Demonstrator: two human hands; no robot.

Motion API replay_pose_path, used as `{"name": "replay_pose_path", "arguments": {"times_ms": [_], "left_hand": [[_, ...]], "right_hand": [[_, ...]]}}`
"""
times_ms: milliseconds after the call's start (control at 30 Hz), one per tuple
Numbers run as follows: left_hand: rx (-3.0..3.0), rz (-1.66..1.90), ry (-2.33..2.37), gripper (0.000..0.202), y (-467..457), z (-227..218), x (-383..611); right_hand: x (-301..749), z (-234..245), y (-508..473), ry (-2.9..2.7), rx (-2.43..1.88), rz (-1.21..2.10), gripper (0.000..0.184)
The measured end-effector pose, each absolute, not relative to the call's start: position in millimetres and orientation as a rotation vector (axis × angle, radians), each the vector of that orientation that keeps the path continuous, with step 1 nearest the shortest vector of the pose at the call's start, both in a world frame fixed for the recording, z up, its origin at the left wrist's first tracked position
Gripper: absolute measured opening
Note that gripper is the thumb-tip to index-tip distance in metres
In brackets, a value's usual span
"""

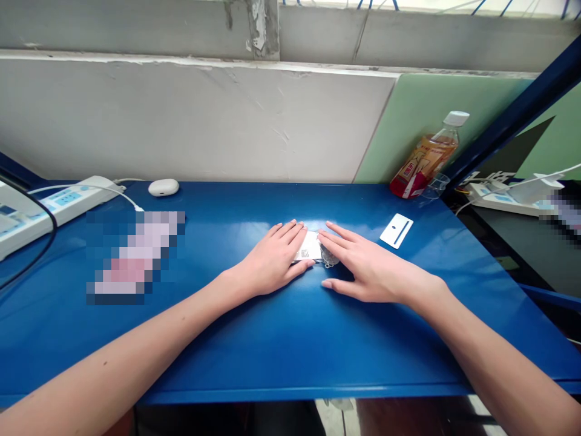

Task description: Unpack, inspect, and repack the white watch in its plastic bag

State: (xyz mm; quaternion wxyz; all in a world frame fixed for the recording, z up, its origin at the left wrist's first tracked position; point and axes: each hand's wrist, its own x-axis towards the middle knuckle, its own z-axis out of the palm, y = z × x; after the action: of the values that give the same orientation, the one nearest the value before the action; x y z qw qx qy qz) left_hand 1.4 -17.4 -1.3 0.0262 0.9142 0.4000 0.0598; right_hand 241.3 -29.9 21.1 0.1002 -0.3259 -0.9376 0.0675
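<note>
My left hand (275,257) lies flat on the blue tabletop, fingers stretched out, its palm side partly covering a small white packet (310,247) with a printed square code. From the right, my right hand (370,263) reaches over the packet's other end with its fingers extended and the thumb apart. Beneath its fingertips shows a dark grey, shiny piece (330,255) with what looks like a small chain at its lower edge. I cannot tell whether this piece is inside the packet or beside it. Neither hand is closed around anything.
A white card (396,231) lies right of my hands. Behind it a drink bottle (429,157) leans in the corner. To the left are a blurred-out phone-like object (138,254) with a white cable, a white earbud case (164,188) and a power strip (63,209).
</note>
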Motion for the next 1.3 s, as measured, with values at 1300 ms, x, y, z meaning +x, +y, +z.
{"name": "replay_pose_path", "arguments": {"times_ms": [1300], "left_hand": [[2.838,0.232,1.248,0.067,-17,-6,2]], "right_hand": [[225,19,-32,-2.704,-0.921,0.050,0.068]]}}
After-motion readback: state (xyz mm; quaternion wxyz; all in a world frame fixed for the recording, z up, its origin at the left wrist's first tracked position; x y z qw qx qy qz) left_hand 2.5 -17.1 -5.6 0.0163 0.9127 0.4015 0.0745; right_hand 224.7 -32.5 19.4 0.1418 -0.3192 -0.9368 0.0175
